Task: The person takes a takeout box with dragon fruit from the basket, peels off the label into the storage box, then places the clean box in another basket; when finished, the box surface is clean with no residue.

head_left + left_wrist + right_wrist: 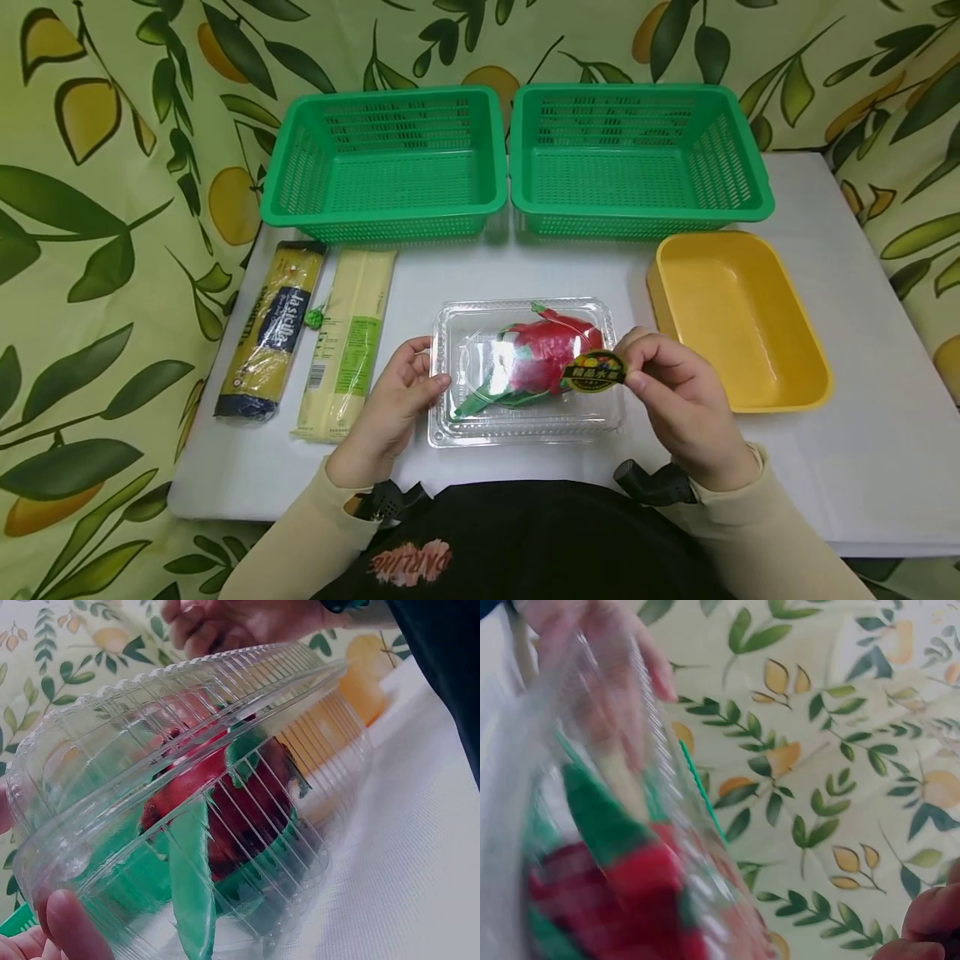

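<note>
A clear plastic clamshell box point(480, 440) lies before me with its lid down. Inside it is a red dragon fruit point(555, 343) with green leafy tips, also visible through the ribbed wall in the left wrist view. My left hand point(390, 412) grips the box's left side, thumb point(71, 922) at the rim. Over the right part of the lid, my right hand point(682, 396) pinches an oval black-and-gold sticker point(592, 372) with fruit pictures between thumb and forefinger. Whether the sticker touches the lid I cannot tell. The right wrist view is blurred.
Two green baskets point(386, 221) point(637, 212) stand side by side at the back. A yellow bin point(750, 333) is on the right. On the left lie a pack of spaghetti point(262, 342) and a pale noodle pack point(348, 333), with a small green ball point(313, 318) between them.
</note>
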Demonstrator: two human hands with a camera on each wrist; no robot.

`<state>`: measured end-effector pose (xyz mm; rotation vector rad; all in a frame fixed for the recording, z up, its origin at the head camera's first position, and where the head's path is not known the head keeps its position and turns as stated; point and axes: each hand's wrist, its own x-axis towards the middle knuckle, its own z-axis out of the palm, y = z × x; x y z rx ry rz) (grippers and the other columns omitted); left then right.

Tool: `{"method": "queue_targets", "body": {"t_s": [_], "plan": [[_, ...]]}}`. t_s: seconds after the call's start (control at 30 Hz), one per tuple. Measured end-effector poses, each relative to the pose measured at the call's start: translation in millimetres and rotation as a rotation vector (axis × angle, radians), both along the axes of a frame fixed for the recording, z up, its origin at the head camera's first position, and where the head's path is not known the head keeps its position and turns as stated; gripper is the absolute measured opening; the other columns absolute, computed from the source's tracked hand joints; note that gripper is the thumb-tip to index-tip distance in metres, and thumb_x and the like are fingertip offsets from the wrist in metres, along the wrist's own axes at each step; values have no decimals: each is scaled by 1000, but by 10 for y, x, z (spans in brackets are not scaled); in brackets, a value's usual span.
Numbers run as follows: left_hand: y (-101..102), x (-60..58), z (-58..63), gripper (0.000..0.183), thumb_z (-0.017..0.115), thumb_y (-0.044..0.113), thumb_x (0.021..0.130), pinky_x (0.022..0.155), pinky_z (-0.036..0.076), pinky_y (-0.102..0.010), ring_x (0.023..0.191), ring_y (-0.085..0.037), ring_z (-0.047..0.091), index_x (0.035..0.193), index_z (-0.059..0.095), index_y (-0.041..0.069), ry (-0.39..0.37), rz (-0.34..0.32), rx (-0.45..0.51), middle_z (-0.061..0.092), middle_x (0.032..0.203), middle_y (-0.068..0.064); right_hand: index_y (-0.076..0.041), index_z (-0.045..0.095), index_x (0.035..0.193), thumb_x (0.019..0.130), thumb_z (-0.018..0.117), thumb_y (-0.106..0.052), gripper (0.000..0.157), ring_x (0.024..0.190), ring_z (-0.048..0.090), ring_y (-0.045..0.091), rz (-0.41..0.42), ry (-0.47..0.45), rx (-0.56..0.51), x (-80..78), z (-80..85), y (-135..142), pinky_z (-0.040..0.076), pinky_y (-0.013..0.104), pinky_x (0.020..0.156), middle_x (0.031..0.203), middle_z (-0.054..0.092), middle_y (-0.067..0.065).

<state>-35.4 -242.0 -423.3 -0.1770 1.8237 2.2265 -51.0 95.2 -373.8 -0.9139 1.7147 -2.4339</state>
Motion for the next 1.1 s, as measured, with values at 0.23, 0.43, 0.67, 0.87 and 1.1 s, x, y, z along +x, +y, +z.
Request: {"method": "queue_targets", "body": {"t_s": [0.23,0.43,0.67,0.87,1.1], "plan": [[-3,6,16,63,64,-7,97,72,56,-18,85,-5,65,153,36,-7,-10,10,2,67,106,2,2,62,108,105,28,20,39,93,53,23,-93,-155,-119,-38,48,261,49,26,84,104,61,9],[-9,5,9,62,63,-7,97,73,59,-18,87,-6,68,153,35,-8,-5,11,0,68,109,2,6,62,104,109,39,16,26,85,56,23,-255,-256,-157,-96,126,486,53,26,79,99,65,11],[-19,6,11,62,63,-7,98,74,60,-19,88,-7,69,153,36,-8,8,13,4,69,109,1,7,64,98,110,54,7,15,75,51,24,-506,-386,-145,-253,234,792,50,27,70,83,60,10],[-13,12,19,62,63,-7,97,73,58,-18,85,-6,67,153,36,-9,4,13,9,69,106,1,7,65,96,110,57,6,16,73,53,22,-537,-479,-185,-402,214,1105,52,26,66,79,61,9],[1,19,17,62,63,-7,97,74,57,-19,86,-6,67,153,35,-8,-4,3,7,68,106,2,-3,71,102,113,61,-8,15,78,51,19,-467,-636,101,-557,183,1494,49,23,68,90,63,2]]}}
